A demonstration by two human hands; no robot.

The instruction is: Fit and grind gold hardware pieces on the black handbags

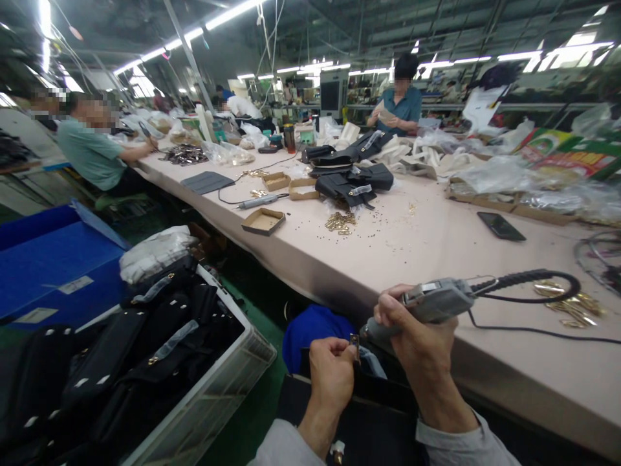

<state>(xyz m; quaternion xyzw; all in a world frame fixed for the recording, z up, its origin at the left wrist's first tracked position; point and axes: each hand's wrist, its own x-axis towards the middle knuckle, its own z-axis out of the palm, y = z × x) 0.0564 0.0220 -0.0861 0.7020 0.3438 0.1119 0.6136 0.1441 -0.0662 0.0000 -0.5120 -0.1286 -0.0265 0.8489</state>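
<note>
My right hand (421, 343) is wrapped round a grey electric screwdriver (439, 299), its nose pointing down and left. The tool's tip is close to a small metal fitting (355, 344); whether they touch I cannot tell. My left hand (332, 374) pinches that fitting between thumb and fingers at the upper edge of a black bag (376, 421). The bag rests on my lap, partly covered by my forearms. A coiled black cord (538, 277) runs from the back of the screwdriver onto the table.
The long table (427, 239) bears gold fittings (340, 223), cardboard trays (264, 221), black bags (349, 181), another screwdriver (262, 201) and a phone (501, 226). On my left stand a crate (233, 382) of black bags and a blue bin (53, 252). Co-workers (94, 145) sit around the table.
</note>
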